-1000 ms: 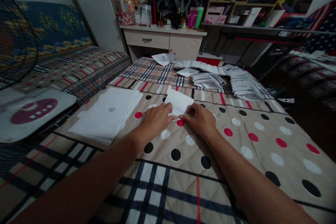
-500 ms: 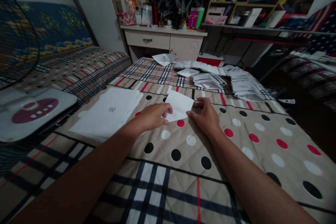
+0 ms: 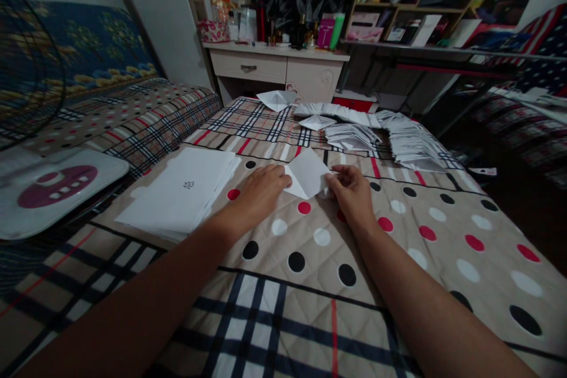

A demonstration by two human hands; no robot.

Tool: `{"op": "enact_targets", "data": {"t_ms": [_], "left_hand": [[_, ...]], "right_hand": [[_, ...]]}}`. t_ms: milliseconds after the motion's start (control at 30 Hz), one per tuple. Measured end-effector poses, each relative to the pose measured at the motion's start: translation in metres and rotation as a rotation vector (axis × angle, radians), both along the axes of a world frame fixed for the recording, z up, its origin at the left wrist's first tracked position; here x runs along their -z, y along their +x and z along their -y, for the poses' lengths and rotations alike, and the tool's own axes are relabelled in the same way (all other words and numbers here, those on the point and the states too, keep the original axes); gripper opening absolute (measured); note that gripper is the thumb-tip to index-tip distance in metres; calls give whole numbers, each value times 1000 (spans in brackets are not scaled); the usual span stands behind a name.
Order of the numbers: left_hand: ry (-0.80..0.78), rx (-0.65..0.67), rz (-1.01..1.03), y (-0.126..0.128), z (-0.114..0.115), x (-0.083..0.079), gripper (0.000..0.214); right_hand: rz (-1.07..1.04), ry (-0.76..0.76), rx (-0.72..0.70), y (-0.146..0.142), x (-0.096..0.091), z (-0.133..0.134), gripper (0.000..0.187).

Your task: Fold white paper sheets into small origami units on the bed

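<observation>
A small white sheet of paper [image 3: 307,176] lies on the dotted quilt [image 3: 398,248] in front of me, partly folded with a corner turned up. My left hand [image 3: 261,190] rests on its left edge with the fingers curled down on it. My right hand [image 3: 352,192] pinches the sheet's right corner between thumb and fingers. A stack of flat white sheets [image 3: 181,192] lies to the left of my left hand.
Piles of folded white papers [image 3: 381,133] spread across the far side of the bed. A fan's base [image 3: 48,189] and wire guard stand at the left. A dresser [image 3: 277,68] with bottles and shelves [image 3: 398,6] lie beyond the bed.
Both hands shifted on the sheet. The paper has been turned and its right side folded, so it now shows a pointed shape instead of a flat rectangle.
</observation>
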State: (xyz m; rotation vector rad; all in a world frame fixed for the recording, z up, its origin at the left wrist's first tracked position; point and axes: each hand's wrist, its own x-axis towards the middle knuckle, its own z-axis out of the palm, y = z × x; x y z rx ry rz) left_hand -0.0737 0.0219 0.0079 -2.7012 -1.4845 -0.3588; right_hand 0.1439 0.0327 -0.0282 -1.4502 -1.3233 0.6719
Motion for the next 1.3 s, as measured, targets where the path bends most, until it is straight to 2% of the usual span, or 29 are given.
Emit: {"op": "enact_targets", "data": {"t_ms": [133,233,333,433,567,633,733,833,933,1000,1067,1133,1200,1300], "left_hand": [[2,-2,61,-3,-6,10,33],[5,-13,71,3,1,10,26],[-17,-21,90,15,14,6,21],[-33,-39,109,22,21,4,22],[-62,-32,233,17,15,9,10],[-86,-29,303,13,10,12,8],[-112,-22,354,11,7,14,11],[-122,-23,365,9,7,13,14],[-128,-39,330,7,7,12,15],[-118,-2,297,4,4,14,25],[-106,94,262,0,0,16,37],[-102,188,228,-3,-4,17,36],[-87,235,195,-6,-7,17,28],[-39,270,145,-7,-7,13,23]], "right_hand": [[57,-10,6,0,-5,3,38],[159,-37,10,0,-7,6,38],[197,-85,-48,-2,-8,10,24],[77,-124,-144,-4,-12,15,17],[-182,-119,-139,-4,-15,16,29],[-170,-54,-108,-2,-11,13,32],[-57,184,-109,2,-1,5,30],[17,290,-120,6,3,-1,29],[35,403,9,7,-5,3,31],[32,526,106,5,-14,11,26],[80,614,72,0,-22,20,18],[219,669,-55,-6,-27,28,13],[400,642,-184,-11,-27,33,12],[617,361,-286,-14,-22,32,15]]}}
